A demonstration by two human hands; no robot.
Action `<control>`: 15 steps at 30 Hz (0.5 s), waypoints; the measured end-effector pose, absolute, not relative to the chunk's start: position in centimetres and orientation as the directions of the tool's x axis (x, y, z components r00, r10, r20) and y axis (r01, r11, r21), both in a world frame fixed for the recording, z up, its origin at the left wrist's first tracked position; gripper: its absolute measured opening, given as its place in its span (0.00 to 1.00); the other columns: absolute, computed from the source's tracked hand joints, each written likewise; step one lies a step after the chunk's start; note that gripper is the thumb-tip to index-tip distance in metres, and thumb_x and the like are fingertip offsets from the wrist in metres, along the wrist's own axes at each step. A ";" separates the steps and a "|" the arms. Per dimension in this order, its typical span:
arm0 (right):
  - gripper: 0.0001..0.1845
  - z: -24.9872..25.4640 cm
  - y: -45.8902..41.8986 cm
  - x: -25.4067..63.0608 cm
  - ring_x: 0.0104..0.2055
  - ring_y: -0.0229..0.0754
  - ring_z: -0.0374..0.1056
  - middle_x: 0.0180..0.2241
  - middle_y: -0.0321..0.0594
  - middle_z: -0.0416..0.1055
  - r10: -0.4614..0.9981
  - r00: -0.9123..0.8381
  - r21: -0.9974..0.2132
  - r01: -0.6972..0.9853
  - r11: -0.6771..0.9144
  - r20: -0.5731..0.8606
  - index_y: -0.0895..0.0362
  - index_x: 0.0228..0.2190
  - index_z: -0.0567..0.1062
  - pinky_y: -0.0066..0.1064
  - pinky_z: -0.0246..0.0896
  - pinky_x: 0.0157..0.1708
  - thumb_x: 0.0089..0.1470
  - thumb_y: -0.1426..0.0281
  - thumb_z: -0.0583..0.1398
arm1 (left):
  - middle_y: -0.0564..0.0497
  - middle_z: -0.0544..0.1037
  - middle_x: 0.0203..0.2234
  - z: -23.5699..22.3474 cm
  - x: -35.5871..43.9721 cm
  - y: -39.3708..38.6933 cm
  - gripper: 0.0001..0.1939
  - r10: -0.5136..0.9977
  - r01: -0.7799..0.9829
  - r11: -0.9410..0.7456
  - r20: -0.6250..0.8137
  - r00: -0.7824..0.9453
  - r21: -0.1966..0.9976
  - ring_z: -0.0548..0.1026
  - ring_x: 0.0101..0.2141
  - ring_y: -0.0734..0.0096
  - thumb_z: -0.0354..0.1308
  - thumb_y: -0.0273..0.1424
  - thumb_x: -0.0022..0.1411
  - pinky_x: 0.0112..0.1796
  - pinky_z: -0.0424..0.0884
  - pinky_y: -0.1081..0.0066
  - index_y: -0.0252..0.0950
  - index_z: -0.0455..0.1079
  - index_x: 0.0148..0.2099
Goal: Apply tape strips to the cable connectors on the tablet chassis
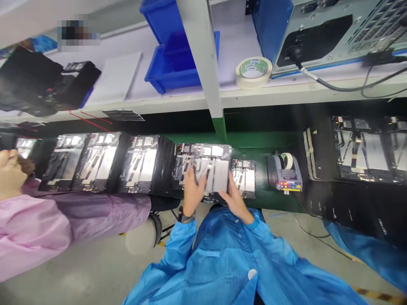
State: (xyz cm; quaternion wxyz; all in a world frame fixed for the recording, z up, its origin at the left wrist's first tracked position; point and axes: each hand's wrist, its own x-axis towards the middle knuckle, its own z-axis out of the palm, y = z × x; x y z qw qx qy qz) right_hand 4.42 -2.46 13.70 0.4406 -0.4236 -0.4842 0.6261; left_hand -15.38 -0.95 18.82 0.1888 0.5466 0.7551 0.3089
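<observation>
Between my two hands is an opened tablet (pixel 213 167), its silver battery panels and dark flat cables exposed. My left hand (pixel 193 189) is closed on its left edge. On the opposite edge, toward the lower corner, my right hand (pixel 235 199) grips it. It is raised and slightly blurred over the bench, partly covering another opened tablet (pixel 182 163) at its left. A further opened tablet (pixel 244 180) lies on the green mat just right of it. Both hands' fingertips under the tablet are hidden.
Stacks of similar opened tablets (pixel 140 163) line the bench to the left. A tape dispenser (pixel 285 171) stands at the right, before more tablets (pixel 362 148). Above are a shelf post (pixel 200 51), blue bins (pixel 178 67) and a tape roll (pixel 253 73). A pink-sleeved co-worker (pixel 32 228) is at left.
</observation>
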 end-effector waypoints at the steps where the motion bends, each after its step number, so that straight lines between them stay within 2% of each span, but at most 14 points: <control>1: 0.55 14.2 -1.6 2.3 0.81 0.49 0.38 0.78 0.32 0.43 0.947 -0.310 -0.981 -0.139 -0.136 -0.087 0.45 0.77 0.43 0.49 0.36 0.79 0.62 0.52 0.66 | 0.31 0.67 0.65 19.7 -17.5 -0.3 0.38 0.928 0.742 0.246 0.069 -0.366 0.623 0.65 0.68 0.45 0.56 0.45 0.73 0.69 0.61 0.49 0.32 0.56 0.76; 5: 0.61 14.1 1.4 -4.3 0.81 0.48 0.30 0.80 0.41 0.29 0.879 -0.464 -0.988 -0.051 -0.149 -0.109 0.53 0.77 0.34 0.46 0.27 0.79 0.61 0.54 0.66 | 0.25 0.69 0.63 20.8 -22.9 1.8 0.39 0.888 0.805 0.387 0.053 -0.457 0.449 0.68 0.66 0.36 0.54 0.45 0.73 0.65 0.66 0.43 0.24 0.56 0.75; 7: 0.63 13.4 2.4 -5.9 0.81 0.50 0.25 0.79 0.45 0.26 0.863 -0.481 -0.987 0.025 -0.161 -0.153 0.54 0.77 0.31 0.49 0.24 0.78 0.60 0.56 0.66 | 0.22 0.67 0.65 20.3 -23.5 2.1 0.40 0.901 0.839 0.375 0.056 -0.430 0.395 0.66 0.67 0.33 0.54 0.45 0.72 0.64 0.65 0.40 0.22 0.55 0.75; 10: 0.63 12.4 3.3 -6.5 0.81 0.52 0.22 0.79 0.45 0.25 0.843 -0.515 -0.988 0.095 -0.123 -0.154 0.53 0.77 0.32 0.55 0.22 0.77 0.60 0.60 0.67 | 0.22 0.60 0.70 19.0 -22.1 2.2 0.42 0.916 0.888 0.295 0.161 -0.369 0.353 0.58 0.71 0.33 0.56 0.45 0.71 0.67 0.59 0.38 0.23 0.53 0.76; 13: 0.56 11.7 2.9 -5.4 0.81 0.53 0.27 0.79 0.43 0.34 0.846 -0.524 -0.995 0.038 -0.090 -0.096 0.49 0.77 0.45 0.58 0.26 0.77 0.59 0.60 0.67 | 0.23 0.55 0.73 18.1 -19.8 2.9 0.46 0.936 0.918 0.229 0.187 -0.300 0.323 0.53 0.73 0.33 0.60 0.47 0.68 0.69 0.53 0.38 0.24 0.51 0.76; 15: 0.45 10.8 1.6 -3.2 0.79 0.54 0.45 0.76 0.43 0.52 0.892 -0.446 -0.992 -0.052 -0.111 -0.077 0.47 0.72 0.61 0.56 0.39 0.76 0.59 0.57 0.67 | 0.22 0.51 0.74 17.7 -18.5 3.7 0.51 0.963 0.945 0.193 0.132 -0.233 0.265 0.49 0.74 0.31 0.64 0.46 0.64 0.70 0.49 0.35 0.24 0.47 0.77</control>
